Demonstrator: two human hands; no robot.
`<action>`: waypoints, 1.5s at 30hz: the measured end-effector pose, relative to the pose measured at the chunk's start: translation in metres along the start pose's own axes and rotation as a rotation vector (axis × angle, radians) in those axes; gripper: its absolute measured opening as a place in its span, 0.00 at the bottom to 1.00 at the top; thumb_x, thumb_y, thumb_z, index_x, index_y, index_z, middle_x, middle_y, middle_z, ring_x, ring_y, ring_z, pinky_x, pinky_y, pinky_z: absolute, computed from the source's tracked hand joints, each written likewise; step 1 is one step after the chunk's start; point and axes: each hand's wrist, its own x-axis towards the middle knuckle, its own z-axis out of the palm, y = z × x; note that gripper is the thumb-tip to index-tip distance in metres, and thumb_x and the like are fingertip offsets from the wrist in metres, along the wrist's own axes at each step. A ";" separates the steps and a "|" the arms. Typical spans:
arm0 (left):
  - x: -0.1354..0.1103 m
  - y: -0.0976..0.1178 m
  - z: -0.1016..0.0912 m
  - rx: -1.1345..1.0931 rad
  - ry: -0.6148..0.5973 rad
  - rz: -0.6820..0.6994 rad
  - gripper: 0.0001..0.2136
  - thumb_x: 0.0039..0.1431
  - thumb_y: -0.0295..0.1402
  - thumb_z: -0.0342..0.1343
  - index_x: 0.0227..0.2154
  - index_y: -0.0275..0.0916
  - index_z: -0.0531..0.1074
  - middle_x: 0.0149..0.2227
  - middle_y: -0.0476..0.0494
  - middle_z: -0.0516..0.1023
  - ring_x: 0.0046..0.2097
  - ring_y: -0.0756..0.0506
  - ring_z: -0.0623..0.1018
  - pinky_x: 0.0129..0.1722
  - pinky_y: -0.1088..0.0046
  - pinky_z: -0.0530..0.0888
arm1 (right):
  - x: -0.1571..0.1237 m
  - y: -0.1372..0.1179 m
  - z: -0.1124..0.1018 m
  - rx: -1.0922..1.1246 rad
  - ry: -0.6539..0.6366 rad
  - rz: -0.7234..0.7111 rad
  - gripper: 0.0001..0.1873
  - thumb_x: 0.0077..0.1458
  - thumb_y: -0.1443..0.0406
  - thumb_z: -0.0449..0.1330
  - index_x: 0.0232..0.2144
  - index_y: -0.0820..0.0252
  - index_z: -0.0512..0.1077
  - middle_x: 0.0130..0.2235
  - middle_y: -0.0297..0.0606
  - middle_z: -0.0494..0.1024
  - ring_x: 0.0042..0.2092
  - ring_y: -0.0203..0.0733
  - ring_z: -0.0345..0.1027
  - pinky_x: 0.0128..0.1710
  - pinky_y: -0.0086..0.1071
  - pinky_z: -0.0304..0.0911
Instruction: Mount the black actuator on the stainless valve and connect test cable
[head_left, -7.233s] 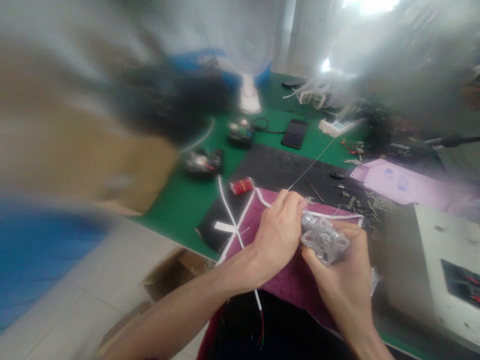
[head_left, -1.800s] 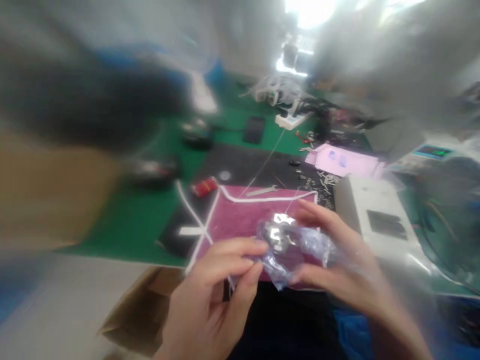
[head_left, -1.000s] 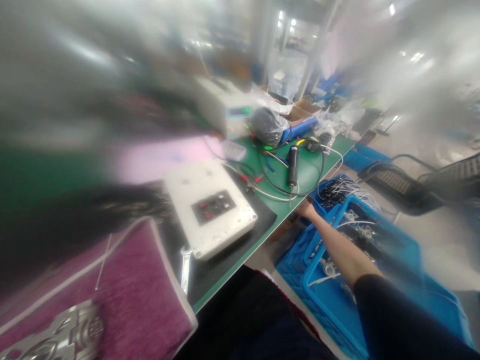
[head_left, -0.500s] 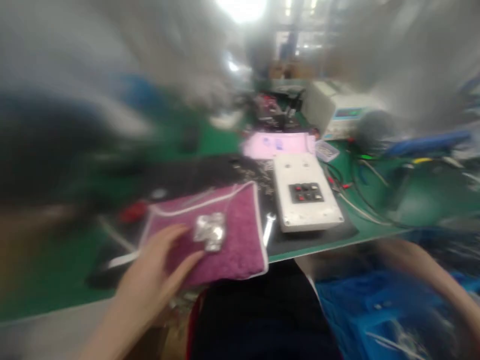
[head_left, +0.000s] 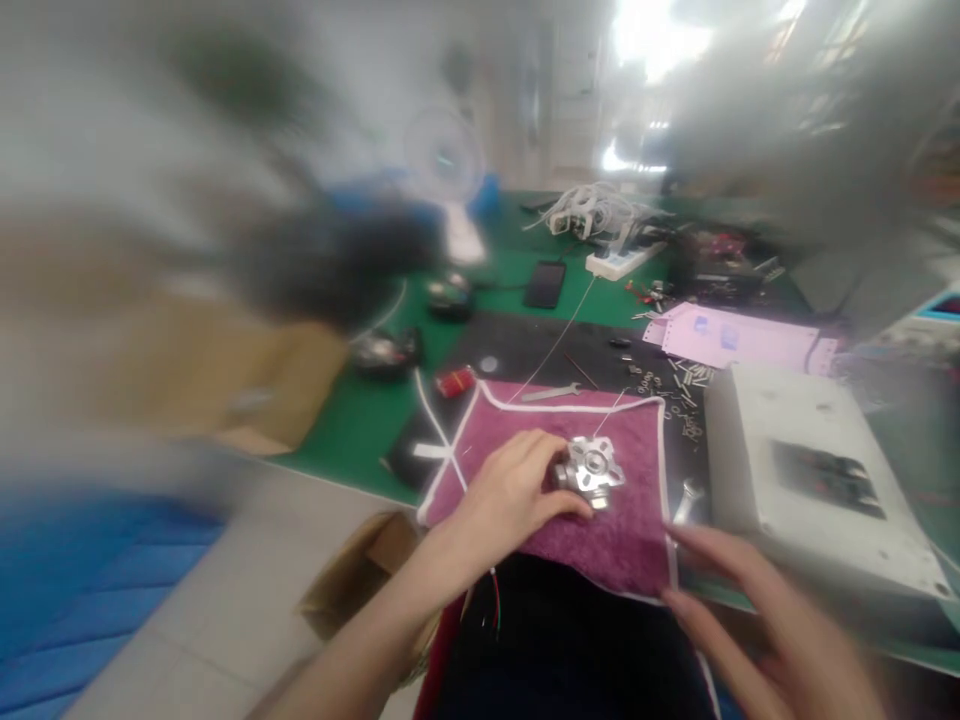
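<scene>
Silver metal, cut in a star shape with a round hub, forms the one part [head_left: 591, 468] that lies on the purple cloth [head_left: 630, 540], near the cloth's middle. In the head view the left hand [head_left: 512, 495] is laid on the cloth with its fingers [head_left: 541, 446] curled and slightly parted, the fingertips touching the left side of the metal part without lifting it. The right hand [head_left: 757, 620] is held at the cloth's near right corner, its fingers [head_left: 701, 545] stretched out and spread apart, and nothing is gripped in it; whether the cloth edge is touched cannot be told through the blur. One cloth with a white border is seen on the black mat. One white box [head_left: 802, 480] stands just beside the cloth's right edge. One wrench [head_left: 551, 394] is seen at the cloth's far edge, and one dark phone [head_left: 545, 284] lies well beyond on the green tabletop [head_left: 352, 430].
</scene>
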 end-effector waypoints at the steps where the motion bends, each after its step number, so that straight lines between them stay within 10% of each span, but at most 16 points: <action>1: 0.000 0.004 0.005 -0.016 0.020 -0.012 0.27 0.54 0.48 0.75 0.51 0.40 0.73 0.47 0.44 0.81 0.47 0.40 0.81 0.48 0.60 0.80 | 0.019 -0.008 0.014 0.002 0.024 -0.025 0.25 0.70 0.50 0.61 0.64 0.49 0.70 0.63 0.43 0.77 0.61 0.52 0.76 0.63 0.46 0.74; 6: -0.005 0.020 0.015 -0.124 0.107 0.003 0.17 0.68 0.37 0.66 0.55 0.43 0.71 0.50 0.46 0.79 0.50 0.44 0.81 0.53 0.64 0.79 | 0.073 -0.014 0.057 0.095 0.042 0.051 0.31 0.69 0.51 0.62 0.68 0.52 0.64 0.66 0.47 0.73 0.65 0.56 0.71 0.67 0.56 0.68; 11: -0.006 0.020 0.002 -0.182 0.088 0.110 0.10 0.74 0.31 0.60 0.55 0.44 0.72 0.56 0.48 0.78 0.57 0.50 0.79 0.61 0.72 0.74 | 0.081 0.001 0.056 0.311 -0.017 0.249 0.28 0.69 0.50 0.63 0.66 0.46 0.68 0.62 0.41 0.78 0.59 0.52 0.77 0.61 0.51 0.74; 24: -0.008 0.020 -0.015 0.162 -0.054 0.229 0.08 0.78 0.29 0.48 0.46 0.38 0.73 0.42 0.47 0.78 0.41 0.46 0.80 0.38 0.67 0.79 | 0.103 -0.031 0.064 0.189 0.071 0.038 0.17 0.71 0.56 0.62 0.59 0.48 0.72 0.59 0.38 0.74 0.60 0.43 0.71 0.61 0.38 0.66; 45: 0.007 0.031 -0.024 0.454 -0.069 0.429 0.05 0.74 0.25 0.50 0.44 0.33 0.71 0.39 0.44 0.76 0.37 0.44 0.79 0.33 0.65 0.79 | 0.094 -0.004 0.081 0.264 0.029 0.030 0.23 0.72 0.50 0.56 0.63 0.47 0.68 0.62 0.42 0.76 0.58 0.53 0.74 0.54 0.46 0.71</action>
